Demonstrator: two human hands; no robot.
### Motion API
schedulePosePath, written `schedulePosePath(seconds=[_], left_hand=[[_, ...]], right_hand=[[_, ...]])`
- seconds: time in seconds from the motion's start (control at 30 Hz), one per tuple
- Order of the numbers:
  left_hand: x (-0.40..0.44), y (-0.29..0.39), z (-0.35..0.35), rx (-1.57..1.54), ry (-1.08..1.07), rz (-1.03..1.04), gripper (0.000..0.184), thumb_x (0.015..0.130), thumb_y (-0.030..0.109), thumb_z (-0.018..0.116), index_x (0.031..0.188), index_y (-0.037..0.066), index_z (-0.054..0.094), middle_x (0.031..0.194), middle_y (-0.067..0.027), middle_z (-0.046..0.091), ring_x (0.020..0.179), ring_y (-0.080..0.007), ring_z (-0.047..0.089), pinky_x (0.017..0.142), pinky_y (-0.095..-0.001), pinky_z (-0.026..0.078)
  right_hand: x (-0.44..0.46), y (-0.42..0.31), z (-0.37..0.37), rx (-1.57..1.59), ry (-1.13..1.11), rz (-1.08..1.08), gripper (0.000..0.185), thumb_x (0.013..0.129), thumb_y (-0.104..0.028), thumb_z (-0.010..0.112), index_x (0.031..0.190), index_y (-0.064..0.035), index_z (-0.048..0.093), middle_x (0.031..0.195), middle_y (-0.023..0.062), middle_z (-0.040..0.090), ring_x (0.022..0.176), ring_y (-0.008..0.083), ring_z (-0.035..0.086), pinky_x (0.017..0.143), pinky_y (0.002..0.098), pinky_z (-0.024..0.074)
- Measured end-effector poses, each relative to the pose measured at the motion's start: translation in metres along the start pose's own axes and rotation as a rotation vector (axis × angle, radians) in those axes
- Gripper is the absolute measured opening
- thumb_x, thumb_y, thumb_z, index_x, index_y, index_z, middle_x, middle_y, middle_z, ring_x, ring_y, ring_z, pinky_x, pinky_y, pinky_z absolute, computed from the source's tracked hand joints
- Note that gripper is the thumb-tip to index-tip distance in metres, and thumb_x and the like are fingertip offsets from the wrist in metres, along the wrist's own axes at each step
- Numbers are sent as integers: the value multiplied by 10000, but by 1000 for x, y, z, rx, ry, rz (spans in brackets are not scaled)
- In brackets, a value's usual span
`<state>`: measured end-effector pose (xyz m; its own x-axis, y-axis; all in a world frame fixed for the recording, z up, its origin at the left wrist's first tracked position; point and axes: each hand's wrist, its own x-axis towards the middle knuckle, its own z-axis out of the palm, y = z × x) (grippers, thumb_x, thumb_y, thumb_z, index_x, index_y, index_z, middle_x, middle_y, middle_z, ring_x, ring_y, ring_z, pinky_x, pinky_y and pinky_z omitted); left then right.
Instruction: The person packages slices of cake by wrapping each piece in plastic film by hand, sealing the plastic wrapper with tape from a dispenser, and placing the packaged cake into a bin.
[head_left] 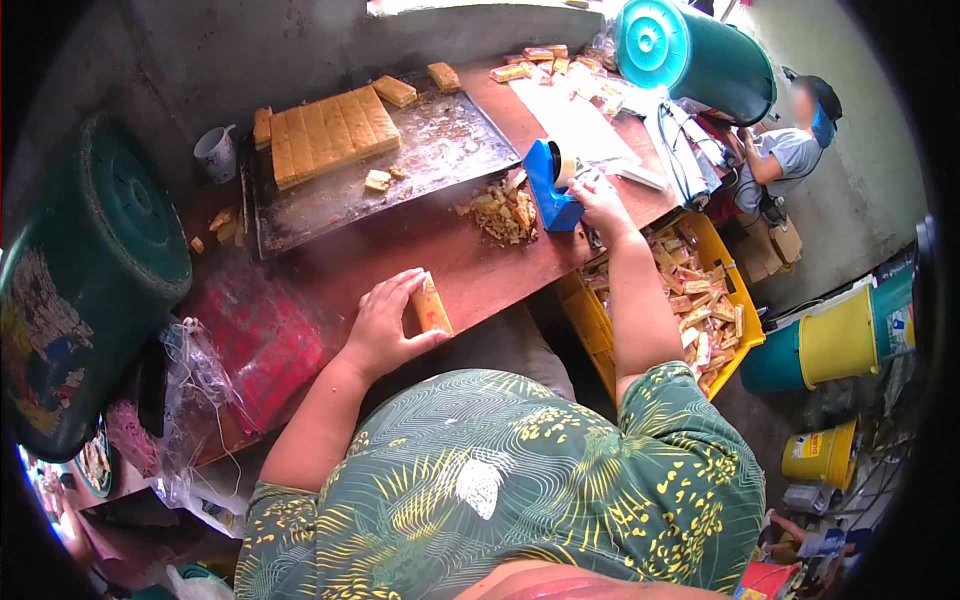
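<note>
My left hand [385, 318] grips a wrapped cake bar [431, 304] by its ends at the table's front edge, fingers at the far end and thumb at the near one. Farther right, my right hand [600, 205] is at a blue tape dispenser [548, 190], its fingers pinched by the tape roll [566, 166], seemingly on the tape's end, which is hard to make out. A pile of cake crumbs [506, 212] lies just left of the dispenser. Behind, a scored slab of cake [332, 136] rests on a dark baking tray [450, 146] with a few loose pieces.
A yellow crate [590, 335] of wrapped bars stands below the table's right side. More bars [560, 68] lie at the back beside white paper [570, 115]. A mug [216, 153] and a green bin [110, 280] are left. Another person [785, 150] sits far right.
</note>
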<state>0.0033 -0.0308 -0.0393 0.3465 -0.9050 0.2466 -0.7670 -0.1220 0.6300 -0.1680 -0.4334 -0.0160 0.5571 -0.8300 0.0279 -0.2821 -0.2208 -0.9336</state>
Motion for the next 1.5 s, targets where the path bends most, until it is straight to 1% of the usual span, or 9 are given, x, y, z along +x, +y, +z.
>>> schedulePosePath(seconds=[0.13, 0.37, 0.63, 0.73, 0.87, 1.13, 1.2, 1.33, 1.5], left_hand=[[-2, -2, -2, -16, 0, 6, 865, 793, 515, 842, 1457, 57, 527, 1539, -131, 520, 1454, -312, 457, 1195, -462, 327], [-2, -10, 4, 0, 10, 47, 814, 850, 478, 797, 1483, 55, 509, 1543, -141, 514, 1454, -317, 456, 1200, -467, 319], [-4, -8, 3, -16, 16, 4, 739, 874, 380, 773, 1488, 63, 513, 1546, -126, 517, 1444, -304, 466, 1197, -446, 335], [-3, -8, 2, -57, 12, -7, 675, 873, 273, 735, 1478, 58, 525, 1545, -128, 520, 1441, -303, 470, 1201, -440, 336], [-3, -15, 2, -47, 14, 3, 647, 850, 196, 678, 1466, 54, 542, 1538, -123, 525, 1428, -299, 477, 1191, -446, 347], [-3, -7, 7, 12, 122, 64, 478, 790, 144, 757, 1237, 80, 599, 1424, -129, 600, 1328, -326, 546, 1126, -468, 397], [-2, -7, 7, -5, 133, 71, 452, 782, 149, 792, 1183, 95, 592, 1382, -113, 627, 1303, -318, 564, 1096, -469, 412], [1, -7, 9, -19, 151, 89, 428, 781, 167, 829, 1130, 113, 588, 1268, -75, 682, 1238, -300, 607, 1047, -458, 434], [-2, -12, 9, -61, 148, 75, 416, 768, 177, 865, 1100, 115, 622, 1196, -59, 702, 1180, -288, 633, 1030, -436, 444]], right_hand=[[-41, -19, 17, -511, 299, -581, 289, 946, -274, 735, 806, -21, 733, 868, 185, 702, 912, 371, 637, 846, 462, 496], [-59, 46, -2, -625, 392, -496, 289, 947, -248, 765, 789, -11, 716, 842, 168, 668, 752, 343, 629, 758, 426, 507], [-179, -40, 116, -111, -666, -522, 150, 836, -192, 862, 914, -75, 810, 956, 79, 693, 959, 235, 655, 897, 382, 528], [-182, -34, 142, -85, -739, -524, 280, 796, -134, 895, 1032, -73, 759, 1007, 70, 644, 901, 187, 651, 766, 339, 570], [-163, -44, 157, -67, -583, -310, 702, 762, -101, 930, 1312, -36, 497, 1051, 52, 602, 795, 122, 602, 682, 279, 546], [-77, -39, 67, -122, 143, -610, 400, 908, -120, 797, 1247, -60, 594, 1021, 98, 641, 838, 183, 669, 694, 314, 582], [-55, -44, 22, -309, 410, -370, 350, 987, -181, 704, 1225, 53, 601, 1047, 137, 656, 919, 178, 680, 707, 304, 569], [-27, -41, 7, 152, 137, 309, 221, 1036, -232, 654, 1105, -32, 719, 1024, 38, 737, 889, 142, 669, 803, 329, 516], [-29, -13, 19, -315, 281, -426, 278, 1008, -265, 690, 883, -24, 749, 886, 121, 717, 887, 254, 685, 815, 384, 516]])
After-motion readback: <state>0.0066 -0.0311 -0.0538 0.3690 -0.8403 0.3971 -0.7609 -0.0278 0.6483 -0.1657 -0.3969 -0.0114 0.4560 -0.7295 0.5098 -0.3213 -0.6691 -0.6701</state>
